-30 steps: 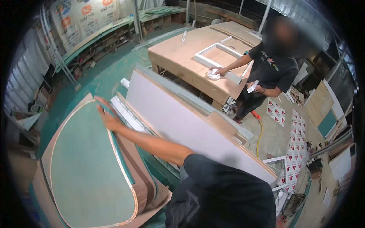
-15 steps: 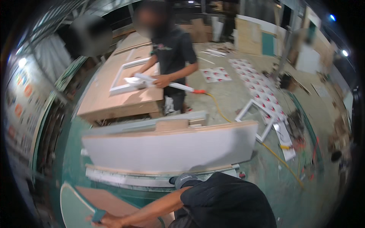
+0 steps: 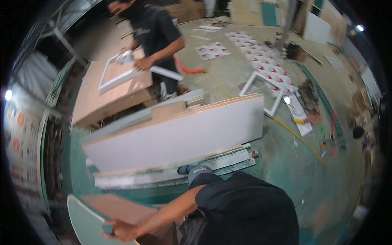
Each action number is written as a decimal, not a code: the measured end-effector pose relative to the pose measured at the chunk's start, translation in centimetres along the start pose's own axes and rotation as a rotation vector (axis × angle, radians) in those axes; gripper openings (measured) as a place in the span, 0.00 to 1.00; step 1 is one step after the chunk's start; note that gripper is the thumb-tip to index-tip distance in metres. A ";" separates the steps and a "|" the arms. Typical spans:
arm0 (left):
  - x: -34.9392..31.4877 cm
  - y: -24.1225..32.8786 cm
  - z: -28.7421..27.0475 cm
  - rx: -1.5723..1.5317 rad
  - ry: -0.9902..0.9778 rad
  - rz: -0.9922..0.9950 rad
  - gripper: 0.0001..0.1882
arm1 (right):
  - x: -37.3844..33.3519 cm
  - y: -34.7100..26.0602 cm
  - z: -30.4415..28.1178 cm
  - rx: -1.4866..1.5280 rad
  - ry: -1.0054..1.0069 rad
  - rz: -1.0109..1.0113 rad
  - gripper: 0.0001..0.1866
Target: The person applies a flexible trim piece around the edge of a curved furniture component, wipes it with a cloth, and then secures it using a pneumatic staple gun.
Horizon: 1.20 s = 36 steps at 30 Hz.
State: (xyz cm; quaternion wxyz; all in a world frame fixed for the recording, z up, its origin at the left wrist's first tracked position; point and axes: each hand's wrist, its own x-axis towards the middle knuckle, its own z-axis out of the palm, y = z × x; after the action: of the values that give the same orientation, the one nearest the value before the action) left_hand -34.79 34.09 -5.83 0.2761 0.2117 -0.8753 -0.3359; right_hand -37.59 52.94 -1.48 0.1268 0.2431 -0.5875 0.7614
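My right hand [image 3: 123,230] is at the lower left, its fingers closed round a small teal block [image 3: 108,228]. The block touches the pale edge of a light-green panel [image 3: 85,223] with a rounded corner. Next to that edge, a brown board surface [image 3: 116,206] slopes away under my forearm. My left hand is out of the picture. Across from me, a co-worker [image 3: 157,36] in a dark shirt handles a white frame [image 3: 111,84] on a wooden table, holding a loose white strip [image 3: 166,73] near it; blur hides how the pieces meet.
A long white panel [image 3: 179,136] stands on edge between me and the table [image 3: 114,112], with white strips [image 3: 171,170] along its base beside my foot [image 3: 190,169]. A yellow hose [image 3: 292,130] crosses the floor past another white frame [image 3: 267,75]. Tools and scraps lie at right.
The whole view has shifted, so the co-worker and table appear higher and further left. My right hand stays at the panel edge with the block. The co-worker's white strip has changed its tilt.
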 end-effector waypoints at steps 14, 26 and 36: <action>-2.8 -21.4 -30.9 0.940 0.305 -0.633 0.21 | 1.5 -2.5 -3.2 -0.036 -0.243 -0.058 0.16; -10.3 -10.6 -30.5 0.712 0.388 -0.687 0.20 | 2.9 -1.3 -5.6 0.257 -0.175 0.205 0.25; -8.4 -12.5 -32.4 0.564 0.528 -0.702 0.20 | 5.0 1.1 -1.6 0.208 -0.308 0.175 0.27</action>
State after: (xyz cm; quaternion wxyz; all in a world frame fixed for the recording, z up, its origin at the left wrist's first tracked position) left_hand -5.87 14.95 2.60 0.2905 0.6360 -0.7087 -0.0945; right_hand -42.75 53.71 -0.13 -0.0571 0.3163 -0.5373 0.7797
